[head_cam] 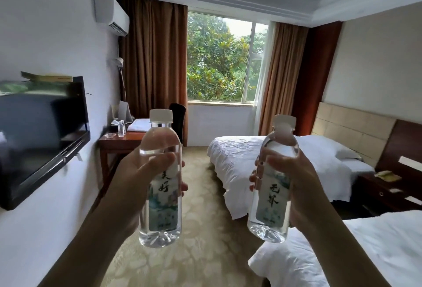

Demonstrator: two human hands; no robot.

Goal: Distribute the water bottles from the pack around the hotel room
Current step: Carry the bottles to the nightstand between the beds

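The left hand (139, 179) wraps its fingers round one bottle (161, 179) and the right hand (294, 179) round another bottle (272, 179), both upright, capped and full, held up near the camera approx. at chest level. One bottle per hand probably serves two drop spots in one trip, e.g. the far-left desk (121, 140) and the right nightstand (374, 186) between the beds.

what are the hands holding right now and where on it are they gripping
Each grips one upright water bottle around its labelled middle: the left hand holds the left bottle, the right hand holds the right bottle.
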